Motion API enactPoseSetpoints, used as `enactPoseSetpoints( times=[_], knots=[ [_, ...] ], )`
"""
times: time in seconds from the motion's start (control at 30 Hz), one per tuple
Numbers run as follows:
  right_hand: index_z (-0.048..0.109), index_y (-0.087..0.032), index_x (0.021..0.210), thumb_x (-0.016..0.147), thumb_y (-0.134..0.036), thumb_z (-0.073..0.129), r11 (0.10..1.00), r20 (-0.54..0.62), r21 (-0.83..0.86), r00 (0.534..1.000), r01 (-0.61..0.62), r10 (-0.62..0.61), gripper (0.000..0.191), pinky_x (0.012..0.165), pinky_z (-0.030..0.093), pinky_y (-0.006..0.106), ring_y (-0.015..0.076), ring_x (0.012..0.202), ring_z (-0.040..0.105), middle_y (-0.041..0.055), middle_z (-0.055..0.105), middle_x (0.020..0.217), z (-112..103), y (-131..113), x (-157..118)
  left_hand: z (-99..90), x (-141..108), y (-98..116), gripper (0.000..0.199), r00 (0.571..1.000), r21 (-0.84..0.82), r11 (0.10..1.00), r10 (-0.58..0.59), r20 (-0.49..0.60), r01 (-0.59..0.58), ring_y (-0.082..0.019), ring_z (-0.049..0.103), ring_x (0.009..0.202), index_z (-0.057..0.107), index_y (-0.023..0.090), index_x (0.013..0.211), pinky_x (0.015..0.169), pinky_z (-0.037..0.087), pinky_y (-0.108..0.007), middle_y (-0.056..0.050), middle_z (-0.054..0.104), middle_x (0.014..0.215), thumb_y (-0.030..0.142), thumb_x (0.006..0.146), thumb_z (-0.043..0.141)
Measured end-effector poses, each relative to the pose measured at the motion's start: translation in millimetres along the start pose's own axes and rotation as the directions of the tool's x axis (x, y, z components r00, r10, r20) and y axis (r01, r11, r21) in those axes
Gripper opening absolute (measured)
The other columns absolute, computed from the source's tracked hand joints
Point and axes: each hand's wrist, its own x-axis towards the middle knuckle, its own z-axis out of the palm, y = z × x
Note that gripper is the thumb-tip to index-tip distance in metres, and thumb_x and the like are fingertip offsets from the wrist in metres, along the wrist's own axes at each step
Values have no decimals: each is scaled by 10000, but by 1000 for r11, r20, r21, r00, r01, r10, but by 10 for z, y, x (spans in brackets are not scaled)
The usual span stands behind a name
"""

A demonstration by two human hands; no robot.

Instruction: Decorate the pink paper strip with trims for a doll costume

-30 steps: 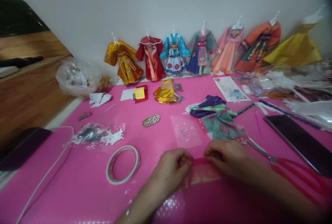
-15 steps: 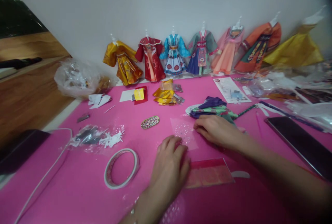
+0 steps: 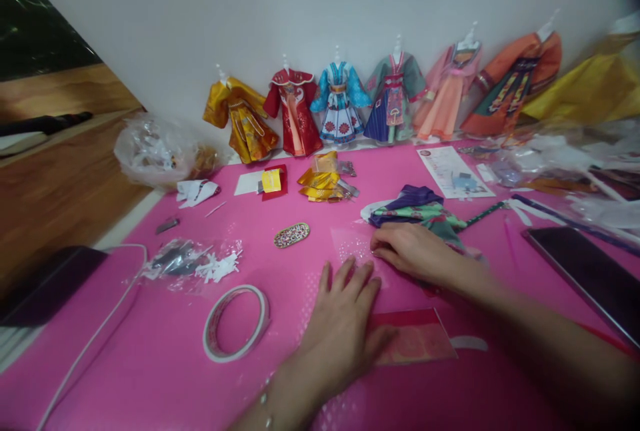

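My left hand point(image 3: 345, 318) lies palm down with its fingers spread, the fingertips by the lower edge of a clear sheet dotted with small shiny gems point(image 3: 353, 248). My right hand point(image 3: 415, 251) is closed, thumb and fingers pinched together at the right side of that sheet. Whatever sits between those fingertips is too small to make out. Under and beside my left thumb is a flat red and orange patterned piece point(image 3: 417, 338) in clear film. Folded purple and green doll clothing point(image 3: 413, 204) lies just beyond my right hand.
A roll of tape point(image 3: 209, 328), an oval glittery clip point(image 3: 292, 235) and a bag with white strips point(image 3: 217, 266) lie to the left. A black phone point(image 3: 580, 271) rests at right. Doll costumes point(image 3: 340, 104) stand along the wall, and a white cable point(image 3: 100, 331) crosses the left side.
My left hand has spread its fingers and slid slightly right, its thumb now over the red patterned piece. My right hand remains pinched by the gem sheet. The view has shifted slightly.
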Motion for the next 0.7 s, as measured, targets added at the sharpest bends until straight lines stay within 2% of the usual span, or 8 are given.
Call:
enactPoseSetpoints(
  times=[0.27, 0.47, 0.7],
  knots=[
    [692, -169, 880, 917, -133, 549, 998, -16, 52, 1000, 18, -17, 152, 696, 377, 280, 199, 801, 629, 70, 703, 897, 39, 12, -23, -45, 23, 44, 529, 999, -35, 999, -8, 41, 9, -370, 364, 1422, 536, 127, 1346, 1182, 147, -694, -165, 518, 1463, 385, 895, 632],
    [695, -172, 870, 902, -119, 568, 995, 11, 98, 999, 30, -31, 141, 722, 393, 264, 189, 810, 636, 65, 716, 872, 37, 17, -26, -37, 42, 31, 512, 999, -50, 999, 2, 39, 0, -384, 348, 1428, 550, 111, 1322, 1175, 148, -701, -178, 522, 1444, 353, 882, 656],
    [653, -175, 810, 874, -115, 568, 994, 25, 106, 1000, -10, 7, 122, 660, 355, 262, 178, 736, 622, 51, 709, 814, 53, 11, -30, -20, 22, 29, 542, 999, -46, 999, 5, 45, -3, -383, 329, 1438, 531, 148, 1361, 1182, 149, -688, -134, 485, 1506, 441, 911, 602]
  ],
)
